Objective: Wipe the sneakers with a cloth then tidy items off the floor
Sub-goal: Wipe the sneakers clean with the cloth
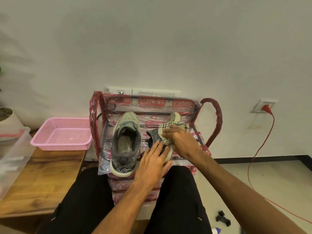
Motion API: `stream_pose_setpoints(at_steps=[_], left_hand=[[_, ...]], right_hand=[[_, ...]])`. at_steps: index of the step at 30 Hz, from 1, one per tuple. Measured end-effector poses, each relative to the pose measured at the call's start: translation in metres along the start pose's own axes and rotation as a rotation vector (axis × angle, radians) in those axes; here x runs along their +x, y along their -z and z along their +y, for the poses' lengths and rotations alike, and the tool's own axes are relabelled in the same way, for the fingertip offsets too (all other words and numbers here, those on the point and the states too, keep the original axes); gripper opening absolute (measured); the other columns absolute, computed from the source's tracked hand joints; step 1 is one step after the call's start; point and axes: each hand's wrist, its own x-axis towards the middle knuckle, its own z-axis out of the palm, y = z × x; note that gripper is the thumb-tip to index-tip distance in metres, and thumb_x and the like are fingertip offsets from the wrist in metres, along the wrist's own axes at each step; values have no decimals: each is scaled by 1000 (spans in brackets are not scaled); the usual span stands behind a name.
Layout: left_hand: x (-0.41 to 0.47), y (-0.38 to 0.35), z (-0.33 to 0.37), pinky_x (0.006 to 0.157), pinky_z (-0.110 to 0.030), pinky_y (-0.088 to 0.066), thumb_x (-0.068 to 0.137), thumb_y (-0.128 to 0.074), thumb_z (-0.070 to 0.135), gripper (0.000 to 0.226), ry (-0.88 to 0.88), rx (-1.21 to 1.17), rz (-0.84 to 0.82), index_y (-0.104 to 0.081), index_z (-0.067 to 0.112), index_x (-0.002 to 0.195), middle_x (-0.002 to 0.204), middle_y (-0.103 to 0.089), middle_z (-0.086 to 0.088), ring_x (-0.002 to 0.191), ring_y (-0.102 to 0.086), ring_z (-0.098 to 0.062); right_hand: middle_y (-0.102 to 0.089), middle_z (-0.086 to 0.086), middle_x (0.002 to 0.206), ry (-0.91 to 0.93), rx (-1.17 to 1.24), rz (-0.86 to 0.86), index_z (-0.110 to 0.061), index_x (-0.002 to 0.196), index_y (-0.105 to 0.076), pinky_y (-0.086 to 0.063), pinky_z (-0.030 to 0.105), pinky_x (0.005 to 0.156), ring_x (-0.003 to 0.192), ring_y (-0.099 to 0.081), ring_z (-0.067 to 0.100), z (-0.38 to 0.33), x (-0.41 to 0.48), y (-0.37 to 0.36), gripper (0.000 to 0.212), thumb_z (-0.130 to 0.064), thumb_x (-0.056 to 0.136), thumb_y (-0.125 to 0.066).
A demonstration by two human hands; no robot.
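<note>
Two grey-green sneakers stand on a plastic-wrapped rack in front of my knees. The left sneaker stands free, heel toward me. My left hand lies flat on the heel of the right sneaker, holding it steady. My right hand presses a white cloth with a dark check pattern onto the top of that sneaker. Most of the right sneaker is hidden under the cloth and my hands.
An empty pink mesh basket sits on a wooden bench to the left, beside a clear plastic bin. A red cord runs from a wall socket across the floor. Small black objects and a bottle lie at lower right.
</note>
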Motion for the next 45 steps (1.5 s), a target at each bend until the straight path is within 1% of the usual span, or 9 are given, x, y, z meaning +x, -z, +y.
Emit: stream_pose_setpoints(at_steps=[3, 8, 15, 19, 23, 28, 34, 39, 45], left_hand=[[-1, -3, 1, 113, -48, -31, 95, -52, 44, 55, -10, 11, 23, -45, 18, 143, 152, -37, -9, 144, -28, -23], [1, -3, 2, 95, -51, -50, 78, -77, 37, 55, -58, 56, 91, -62, 13, 126, 131, -59, -12, 126, -52, -29], [-2, -4, 5, 93, -47, -50, 82, -73, 36, 49, -113, 48, 175, -61, 13, 124, 121, -54, -7, 119, -50, -26], [-1, -4, 8, 89, -48, -52, 78, -78, 32, 49, -163, 86, 220, -63, 10, 119, 109, -55, -5, 110, -51, -23], [-4, -7, 6, 90, -47, -52, 80, -77, 32, 46, -169, 83, 256, -63, 12, 118, 108, -55, -4, 109, -50, -22], [-3, -4, 6, 91, -46, -52, 77, -80, 31, 48, -189, 113, 265, -63, 10, 117, 110, -57, -4, 112, -47, -22], [-3, -3, 7, 86, -42, -53, 75, -81, 33, 51, -197, 100, 284, -63, 13, 118, 108, -56, -2, 105, -46, -20], [-1, -2, 7, 84, -41, -54, 73, -82, 33, 48, -180, 90, 286, -66, 12, 113, 105, -58, -2, 104, -46, -20], [-2, -6, 9, 86, -43, -53, 74, -81, 33, 49, -160, 70, 289, -65, 14, 116, 108, -57, -2, 107, -47, -21]], right_hand=[[-50, -1, 145, 82, -17, -32, -20, 136, -55, -34, 37, 112, 140, -36, 20, 4, -5, 8, 45, -12, 92, -61], [-57, 1, 138, 5, -66, 21, -18, 132, -59, -45, 35, 103, 132, -45, 18, 3, 12, 14, 42, -7, 92, -59], [-50, -2, 145, 144, 14, -66, -21, 134, -57, -38, 36, 110, 139, -36, 15, 6, 10, 18, 56, 7, 85, -56], [-48, 0, 146, 111, -34, -36, -19, 136, -55, -38, 37, 109, 140, -34, 17, 5, 14, 18, 51, 4, 91, -52], [-51, 0, 143, 272, 24, -99, -19, 131, -60, -42, 39, 106, 139, -36, 18, -2, 7, 18, 46, -2, 89, -62], [-45, 7, 147, 260, -183, -53, -17, 137, -54, -34, 39, 112, 141, -33, 25, 5, 21, 21, 43, -6, 96, -51], [-53, 4, 141, 372, -43, -105, -19, 129, -62, -44, 39, 103, 138, -39, 22, 2, 8, 19, 41, -6, 89, -63], [-49, 4, 145, 175, -136, -4, -19, 135, -57, -35, 34, 109, 138, -36, 22, 11, 13, 17, 43, -5, 94, -54], [-57, 2, 136, 220, -96, -13, -22, 125, -64, -43, 39, 106, 134, -44, 22, 15, 0, 8, 38, -15, 88, -68]])
